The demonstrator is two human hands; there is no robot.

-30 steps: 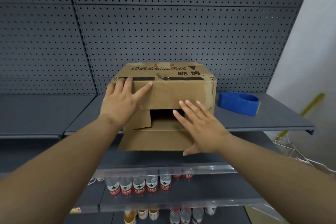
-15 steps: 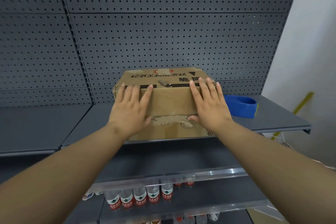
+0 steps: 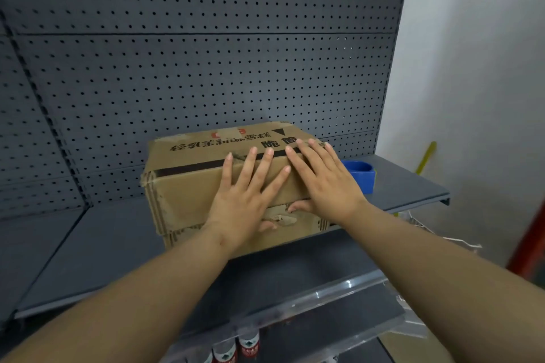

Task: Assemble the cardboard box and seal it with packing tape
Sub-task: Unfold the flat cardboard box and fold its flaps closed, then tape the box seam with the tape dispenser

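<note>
A worn brown cardboard box (image 3: 188, 194) with black printed characters lies on the grey shelf (image 3: 97, 247), its folded flaps facing me. My left hand (image 3: 247, 200) presses flat on the upper flap near the middle, fingers spread. Beside it, my right hand (image 3: 324, 183) lies flat on the right part of the same flap, with its thumb at the seam between the flaps. Neither hand grips anything. A blue tape dispenser (image 3: 361, 175) stands on the shelf just right of the box, partly hidden by my right hand.
Grey pegboard (image 3: 206, 68) backs the shelf. A white wall (image 3: 472, 68) is at the right, with a yellow stick (image 3: 424, 156) against it. Bottles (image 3: 236, 348) stand on a lower shelf behind a clear plastic rail. A wire basket (image 3: 424, 227) sits low right.
The front flaps went from open to folded shut. My left hand slid right toward the box's middle, next to my right hand. The view has tilted and shifted.
</note>
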